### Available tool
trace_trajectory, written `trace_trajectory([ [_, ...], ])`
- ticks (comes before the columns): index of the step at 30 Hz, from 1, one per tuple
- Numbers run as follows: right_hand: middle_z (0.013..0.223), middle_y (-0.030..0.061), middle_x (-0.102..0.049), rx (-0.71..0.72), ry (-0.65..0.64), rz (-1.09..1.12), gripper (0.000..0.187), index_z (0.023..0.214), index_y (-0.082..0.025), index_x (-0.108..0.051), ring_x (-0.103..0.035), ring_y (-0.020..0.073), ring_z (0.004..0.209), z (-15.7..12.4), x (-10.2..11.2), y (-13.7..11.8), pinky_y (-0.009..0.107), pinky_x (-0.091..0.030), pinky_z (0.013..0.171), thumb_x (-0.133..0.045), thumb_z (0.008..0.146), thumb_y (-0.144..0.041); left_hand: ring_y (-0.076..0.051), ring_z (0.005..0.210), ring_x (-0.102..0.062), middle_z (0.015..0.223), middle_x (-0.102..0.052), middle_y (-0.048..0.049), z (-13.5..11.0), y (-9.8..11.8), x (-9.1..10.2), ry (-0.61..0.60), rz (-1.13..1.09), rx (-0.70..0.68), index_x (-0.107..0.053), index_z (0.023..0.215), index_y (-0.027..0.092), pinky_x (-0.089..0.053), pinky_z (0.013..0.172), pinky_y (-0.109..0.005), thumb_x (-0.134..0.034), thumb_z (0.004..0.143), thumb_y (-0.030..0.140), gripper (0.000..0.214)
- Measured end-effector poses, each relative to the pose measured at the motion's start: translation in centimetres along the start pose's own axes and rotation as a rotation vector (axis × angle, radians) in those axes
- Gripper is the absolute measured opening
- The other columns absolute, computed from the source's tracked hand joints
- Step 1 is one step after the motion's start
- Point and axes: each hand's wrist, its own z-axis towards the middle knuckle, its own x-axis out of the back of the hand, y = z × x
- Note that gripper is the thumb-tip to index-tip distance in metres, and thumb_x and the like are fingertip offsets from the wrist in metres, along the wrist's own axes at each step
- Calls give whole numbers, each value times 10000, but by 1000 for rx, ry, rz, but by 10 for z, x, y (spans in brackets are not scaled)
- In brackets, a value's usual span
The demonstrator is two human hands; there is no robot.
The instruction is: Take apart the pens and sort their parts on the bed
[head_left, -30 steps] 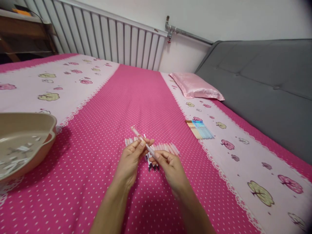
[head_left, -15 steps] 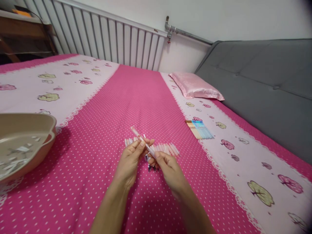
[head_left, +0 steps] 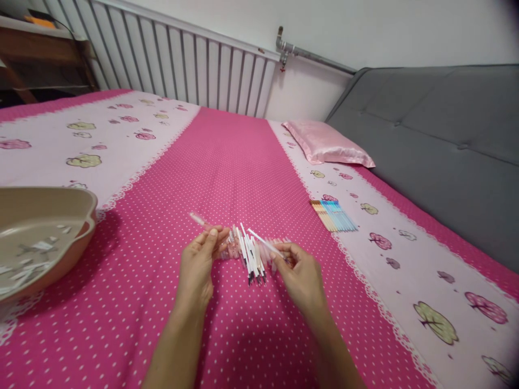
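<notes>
My left hand (head_left: 198,265) pinches a clear pink pen barrel (head_left: 199,219) that points up and to the left. My right hand (head_left: 302,273) pinches a thin white refill (head_left: 263,241) that slants toward the left. Between the two hands, on the pink dotted bedspread (head_left: 227,167), lies a bunch of white refills (head_left: 251,256) with dark tips, and behind it a row of pink pen barrels (head_left: 233,249).
A beige basin (head_left: 40,237) with paper scraps sits at the left edge. A row of blue and yellow pens (head_left: 334,214) lies to the right on the pale strip. A pink pillow (head_left: 324,145), a grey headboard (head_left: 438,140) and a radiator (head_left: 182,59) are beyond.
The hands held one pen together; now they have drawn apart, the left with the barrel moved left, the right with the white refill pulled out to the right.
</notes>
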Motion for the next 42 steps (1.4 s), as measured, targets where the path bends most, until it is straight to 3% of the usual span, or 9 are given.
trace_trajectory([
  [8, 846, 46, -708, 70, 133, -567, 181, 948, -201, -632, -647, 219, 760, -3, -16, 7, 282, -407, 624, -542, 823, -296, -268, 810, -680, 894, -727, -135, 8, -10, 12, -4, 851, -110, -674, 1029, 116, -492, 777, -392, -564, 783, 322, 339],
  [13, 799, 22, -702, 94, 129, -669, 76, 867, -213, -620, -640, 203, 726, -9, -16, -5, 264, -372, 593, -584, 808, -245, -292, 828, -678, 880, -730, -153, 5, -10, 9, -13, 1066, -121, -641, 1110, 118, -479, 734, -387, -508, 807, 334, 395],
  [17, 735, 20, -699, 121, 115, -689, 20, 794, -235, -627, -627, 201, 655, -25, -4, -19, 261, -351, 532, -626, 782, -251, -298, 816, -673, 836, -731, -145, 4, -9, 8, -1, 1132, -152, -625, 1138, 107, -458, 720, -374, -506, 801, 352, 434],
  [21, 636, 23, -676, 197, 199, -595, 111, 758, -276, -638, -592, 213, 538, -45, 20, -27, 280, -344, 468, -677, 735, -378, -307, 724, -663, 763, -721, -142, 3, -9, 8, 8, 1118, -172, -637, 1126, 100, -439, 652, -370, -529, 772, 410, 483],
  [25, 648, 26, -678, 184, 261, -479, 158, 793, -275, -642, -600, 213, 517, -39, 38, -25, 316, -418, 496, -628, 768, -430, -315, 727, -654, 772, -714, -149, 3, -10, 8, 9, 1135, -174, -646, 1110, 100, -433, 641, -369, -523, 766, 455, 510],
  [29, 811, 70, -710, 136, 266, -333, 151, 869, -201, -641, -663, 216, 692, -8, 23, -5, 336, -507, 652, -592, 784, -315, -330, 772, -649, 858, -709, -189, 3, -11, 8, 5, 1165, -199, -644, 1113, 81, -434, 669, -381, -519, 765, 467, 534],
  [35, 951, 98, -699, 186, 146, -314, 230, 977, -152, -645, -658, 193, 846, 13, -15, 27, 312, -493, 778, -491, 821, -223, -327, 762, -645, 845, -704, -184, 4, -10, 9, -24, 1200, -178, -623, 1144, 75, -427, 673, -380, -488, 780, 486, 566],
  [38, 964, 80, -705, 121, 55, -423, 239, 1001, -191, -645, -658, 218, 858, 10, -10, 25, 327, -479, 759, -558, 794, -271, -326, 766, -643, 856, -703, -179, 4, -11, 9, -26, 1211, -184, -630, 1135, 89, -423, 670, -376, -487, 778, 477, 546],
  [42, 825, 54, -714, -23, 17, -625, 133, 857, -224, -641, -654, 226, 746, 6, 3, 17, 297, -427, 612, -619, 757, -309, -321, 743, -645, 839, -706, -175, 3, -11, 9, -4, 1171, -201, -665, 1079, 119, -423, 651, -368, -507, 760, 495, 518],
])
